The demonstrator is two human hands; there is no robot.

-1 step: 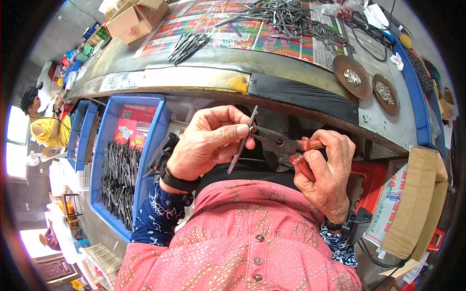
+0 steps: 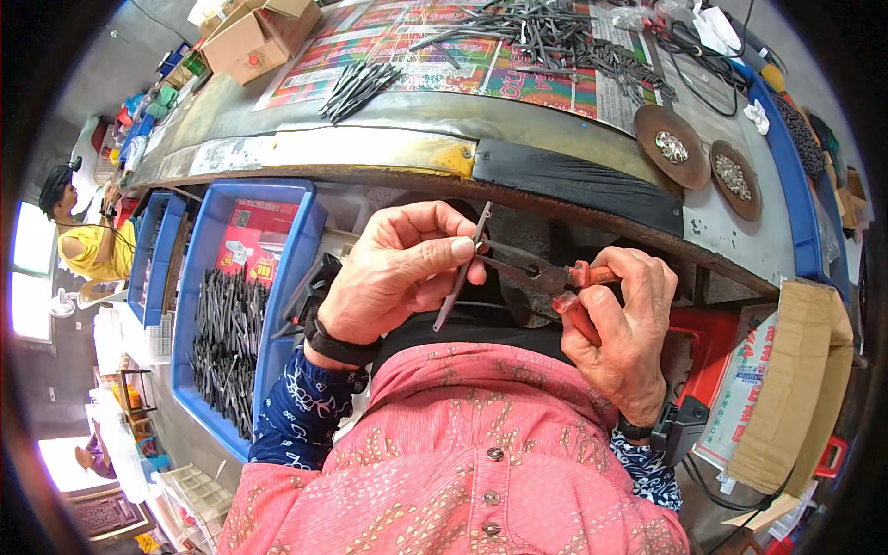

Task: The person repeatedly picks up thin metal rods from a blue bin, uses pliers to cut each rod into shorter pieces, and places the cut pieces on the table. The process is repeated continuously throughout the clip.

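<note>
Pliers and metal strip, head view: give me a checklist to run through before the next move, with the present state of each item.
1. Left hand pinches the thin metal strip: ok.
2. Right hand grips the red handles of the pliers: ok.
3. Pliers' nose meets the strip near its upper end: ok.
4. Nose actually clamped on the strip: cannot tell.
5. Left fingers clear of the nose: not ok, the thumb tip lies right beside it.
6. Blue bin of strips at the left side: ok.

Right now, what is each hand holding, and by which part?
Left hand pinches a thin metal strip near its top; right hand grips pliers by the red handles.
</note>
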